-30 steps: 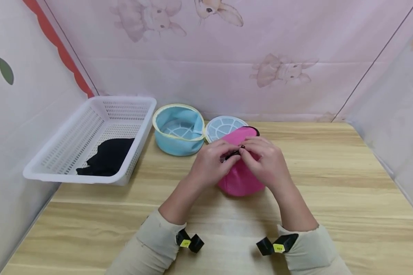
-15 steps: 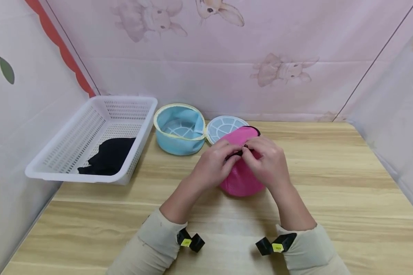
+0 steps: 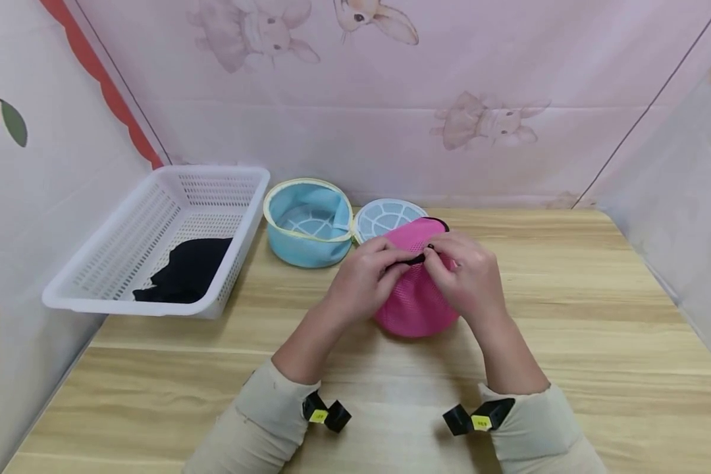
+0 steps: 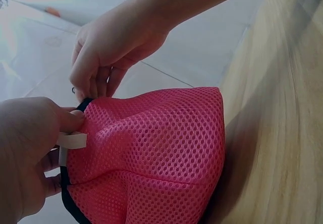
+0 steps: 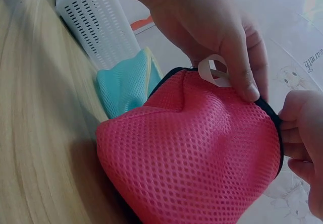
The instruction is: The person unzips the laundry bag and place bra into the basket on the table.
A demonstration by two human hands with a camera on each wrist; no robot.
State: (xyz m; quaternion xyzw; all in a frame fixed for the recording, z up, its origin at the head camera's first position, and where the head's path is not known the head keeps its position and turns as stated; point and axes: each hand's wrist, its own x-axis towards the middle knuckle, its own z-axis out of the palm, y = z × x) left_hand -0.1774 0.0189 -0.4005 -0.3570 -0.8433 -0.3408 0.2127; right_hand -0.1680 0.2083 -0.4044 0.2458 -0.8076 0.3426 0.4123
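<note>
A pink mesh laundry bag (image 3: 417, 306) with black edging (image 3: 415, 259) stands on the table in front of the person. The left hand (image 3: 363, 280) pinches this edging between thumb and fingers, beside a white loop tag (image 5: 214, 72). Just to the right along the same edge, the right hand (image 3: 467, 271) pinches the trim at a small dark piece that looks like a zipper pull. In the left wrist view, a tiny ring shows at the right fingertips. The inside of the bag is hidden.
A blue mesh laundry bag (image 3: 308, 250) with yellow trim stands unzipped behind, its round lid (image 3: 385, 217) lying to the right, partly behind the pink bag. At left, a white plastic basket (image 3: 118, 305) holds black cloth (image 3: 192, 270). Printed sheets wall the table.
The right hand has shifted slightly right along the pink bag's edge, away from the left hand. More black edging shows between them. The left hand keeps its hold.
</note>
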